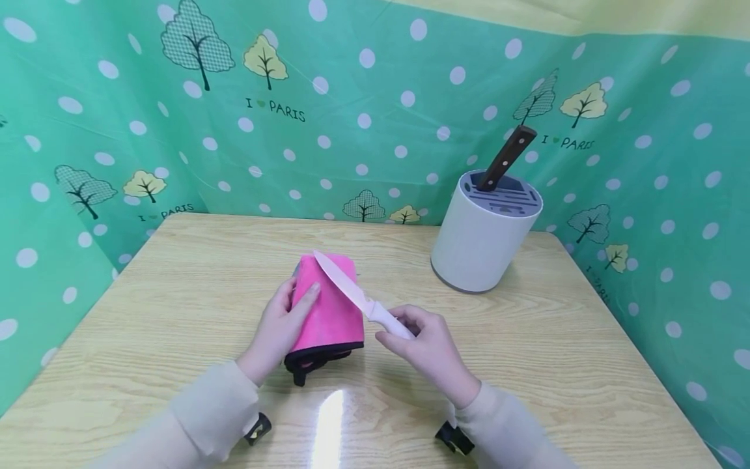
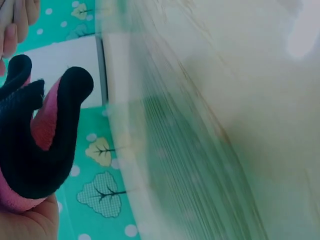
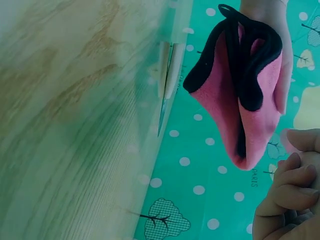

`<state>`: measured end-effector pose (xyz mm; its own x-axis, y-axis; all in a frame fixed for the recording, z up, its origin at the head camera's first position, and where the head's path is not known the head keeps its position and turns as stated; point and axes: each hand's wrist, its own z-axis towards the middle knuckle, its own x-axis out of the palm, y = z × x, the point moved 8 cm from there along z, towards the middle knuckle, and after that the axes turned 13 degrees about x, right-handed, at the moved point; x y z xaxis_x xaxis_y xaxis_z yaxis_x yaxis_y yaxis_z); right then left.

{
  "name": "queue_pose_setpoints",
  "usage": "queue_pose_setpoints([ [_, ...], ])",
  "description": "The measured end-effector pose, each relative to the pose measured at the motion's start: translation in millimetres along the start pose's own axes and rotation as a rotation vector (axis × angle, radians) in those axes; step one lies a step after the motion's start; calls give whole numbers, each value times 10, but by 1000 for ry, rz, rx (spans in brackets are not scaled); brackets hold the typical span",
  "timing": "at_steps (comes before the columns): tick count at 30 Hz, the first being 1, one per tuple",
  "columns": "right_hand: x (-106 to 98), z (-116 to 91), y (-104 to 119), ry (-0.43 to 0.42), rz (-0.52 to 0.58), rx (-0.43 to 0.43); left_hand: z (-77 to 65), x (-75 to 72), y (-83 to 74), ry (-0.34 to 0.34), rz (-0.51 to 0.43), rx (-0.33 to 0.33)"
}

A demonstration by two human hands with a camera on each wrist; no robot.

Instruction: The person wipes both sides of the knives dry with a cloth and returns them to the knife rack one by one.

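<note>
A folded pink cloth (image 1: pixel 328 312) with black edging is gripped by my left hand (image 1: pixel 280 326), thumb on its front face. In my right hand (image 1: pixel 424 345) is a pale pink knife (image 1: pixel 351 291), held by its white handle. Its blade slants up and left across the cloth's face, tip near the upper edge. Whether blade and cloth touch, I cannot tell. The left wrist view shows the cloth's black folded edge (image 2: pixel 60 165) close up. In the right wrist view the cloth (image 3: pixel 260 95) hangs in folds, and the curled right fingers (image 3: pixel 290 190) hide the knife.
A white round knife block (image 1: pixel 483 241) stands at the back right, with a brown-handled knife (image 1: pixel 506 158) in a slot. Something pointed with pale handles (image 3: pixel 167 75) lies on the wooden table (image 1: pixel 193 280), mostly behind the cloth. A green dotted curtain (image 1: pixel 375 130) surrounds the table.
</note>
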<state>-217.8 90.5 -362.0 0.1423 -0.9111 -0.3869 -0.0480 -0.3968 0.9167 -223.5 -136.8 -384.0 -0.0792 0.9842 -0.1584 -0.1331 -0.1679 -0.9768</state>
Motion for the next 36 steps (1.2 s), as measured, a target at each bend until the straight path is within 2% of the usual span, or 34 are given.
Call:
queue_pose_setpoints([
  [14,119,71,6,16,-5,20,-74,170,-39,-3,-39,17],
  [18,151,85,-9,38,25,40,-88,203,-47,-7,-43,19],
  [24,225,100,-46,102,73,78,-106,239,-54,1,-60,17],
  [36,272,97,-76,139,76,113,-133,234,-17,-12,-94,-23],
])
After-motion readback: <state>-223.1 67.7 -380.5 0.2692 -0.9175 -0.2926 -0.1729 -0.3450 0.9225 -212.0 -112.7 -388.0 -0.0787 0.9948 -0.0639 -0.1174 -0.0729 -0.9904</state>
